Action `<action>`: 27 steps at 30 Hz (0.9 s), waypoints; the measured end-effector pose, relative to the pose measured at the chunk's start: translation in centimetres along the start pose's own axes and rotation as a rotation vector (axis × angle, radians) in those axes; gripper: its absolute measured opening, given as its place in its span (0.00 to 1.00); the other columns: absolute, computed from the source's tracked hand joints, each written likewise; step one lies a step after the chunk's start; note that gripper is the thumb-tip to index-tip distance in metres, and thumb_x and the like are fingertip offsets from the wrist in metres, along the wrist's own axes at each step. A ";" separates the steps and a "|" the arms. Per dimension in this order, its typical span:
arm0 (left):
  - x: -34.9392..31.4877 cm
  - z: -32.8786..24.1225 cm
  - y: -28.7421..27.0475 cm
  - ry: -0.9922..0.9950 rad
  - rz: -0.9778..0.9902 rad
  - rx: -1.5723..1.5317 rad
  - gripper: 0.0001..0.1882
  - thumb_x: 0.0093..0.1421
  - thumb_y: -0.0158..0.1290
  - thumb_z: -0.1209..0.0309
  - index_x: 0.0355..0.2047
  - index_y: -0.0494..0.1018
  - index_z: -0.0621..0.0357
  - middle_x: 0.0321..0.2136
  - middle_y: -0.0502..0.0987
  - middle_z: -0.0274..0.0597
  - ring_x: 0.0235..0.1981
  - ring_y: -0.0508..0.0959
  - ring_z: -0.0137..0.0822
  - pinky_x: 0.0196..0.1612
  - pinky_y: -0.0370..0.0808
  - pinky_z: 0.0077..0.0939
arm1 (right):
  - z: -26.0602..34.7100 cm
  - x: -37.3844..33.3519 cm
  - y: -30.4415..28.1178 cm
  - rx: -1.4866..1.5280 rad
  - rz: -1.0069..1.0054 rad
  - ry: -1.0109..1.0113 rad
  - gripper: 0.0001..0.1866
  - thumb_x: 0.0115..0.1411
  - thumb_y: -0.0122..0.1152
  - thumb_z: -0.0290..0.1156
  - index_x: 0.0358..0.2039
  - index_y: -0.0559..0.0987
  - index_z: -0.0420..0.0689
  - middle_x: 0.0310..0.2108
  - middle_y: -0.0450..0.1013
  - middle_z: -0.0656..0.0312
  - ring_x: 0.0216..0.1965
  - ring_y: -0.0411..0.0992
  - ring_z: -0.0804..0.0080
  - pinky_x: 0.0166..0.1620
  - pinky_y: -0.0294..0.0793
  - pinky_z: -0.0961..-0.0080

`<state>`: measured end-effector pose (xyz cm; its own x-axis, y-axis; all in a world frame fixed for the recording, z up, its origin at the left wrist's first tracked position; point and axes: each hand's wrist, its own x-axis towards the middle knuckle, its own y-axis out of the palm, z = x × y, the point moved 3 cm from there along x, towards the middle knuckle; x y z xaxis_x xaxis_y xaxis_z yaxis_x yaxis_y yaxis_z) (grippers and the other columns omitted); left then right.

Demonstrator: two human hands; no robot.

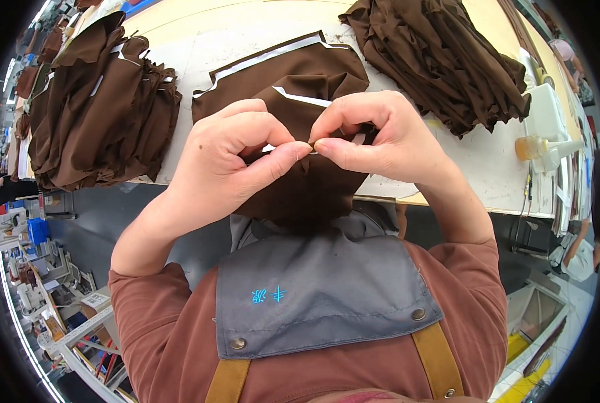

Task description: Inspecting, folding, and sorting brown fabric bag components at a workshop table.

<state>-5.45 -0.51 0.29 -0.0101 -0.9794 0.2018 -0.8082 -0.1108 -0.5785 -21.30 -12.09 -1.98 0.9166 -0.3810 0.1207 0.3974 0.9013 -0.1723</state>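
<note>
A brown fabric piece [276, 75] with white strips along some edges lies on the table in front of me and drapes over its near edge. Above it, my left hand [229, 154] and my right hand [384, 138] meet fingertip to fingertip. Each pinches thumb against index finger on a small bit of the brown fabric's edge. What exactly lies between the fingertips is mostly hidden. One white strip [300, 97] shows on a fold just behind the hands.
A tall stack of brown fabric pieces [102, 127] stands at the left, and another pile [441, 60] lies at the far right. Beside that pile are a white container [547, 111] and a small bottle with amber contents [531, 148]. The pale table's near edge [447, 199] runs before me.
</note>
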 end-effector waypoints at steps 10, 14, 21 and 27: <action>-0.2 2.1 1.1 -0.275 0.049 -0.531 0.09 0.64 0.54 0.72 0.31 0.77 0.66 0.24 0.69 0.28 0.25 0.64 0.19 0.29 0.61 0.16 | -0.5 0.2 -0.9 0.054 0.046 0.068 0.06 0.56 0.64 0.29 0.30 0.81 0.39 0.25 0.74 0.71 0.28 0.67 0.87 0.32 0.65 0.87; -0.1 2.0 1.1 -0.241 0.086 -0.404 0.07 0.63 0.54 0.73 0.30 0.76 0.64 0.23 0.66 0.27 0.23 0.61 0.19 0.28 0.57 0.17 | -0.7 0.2 -1.1 0.058 0.066 0.084 0.06 0.56 0.64 0.28 0.30 0.81 0.39 0.25 0.74 0.71 0.28 0.67 0.87 0.32 0.65 0.87; -0.3 1.3 1.5 -0.115 -0.007 -0.217 0.07 0.64 0.53 0.73 0.30 0.76 0.63 0.23 0.65 0.27 0.25 0.61 0.21 0.29 0.58 0.18 | -1.7 0.3 -1.0 0.055 0.029 0.043 0.02 0.54 0.63 0.24 0.29 0.81 0.41 0.24 0.72 0.72 0.25 0.64 0.88 0.27 0.59 0.86; -0.3 3.1 1.5 -0.266 0.060 -0.586 0.18 0.70 0.45 0.64 0.32 0.77 0.65 0.27 0.68 0.30 0.30 0.68 0.24 0.38 0.65 0.20 | -2.5 0.1 -1.6 0.090 0.007 0.034 0.03 0.54 0.63 0.25 0.28 0.80 0.40 0.24 0.72 0.70 0.24 0.60 0.86 0.28 0.57 0.85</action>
<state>-4.80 -0.88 -3.06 0.0204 -0.9977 -0.0641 -0.9990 -0.0179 -0.0400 -21.74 -14.10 -4.17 0.9209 -0.3802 0.0858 0.3870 0.9182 -0.0846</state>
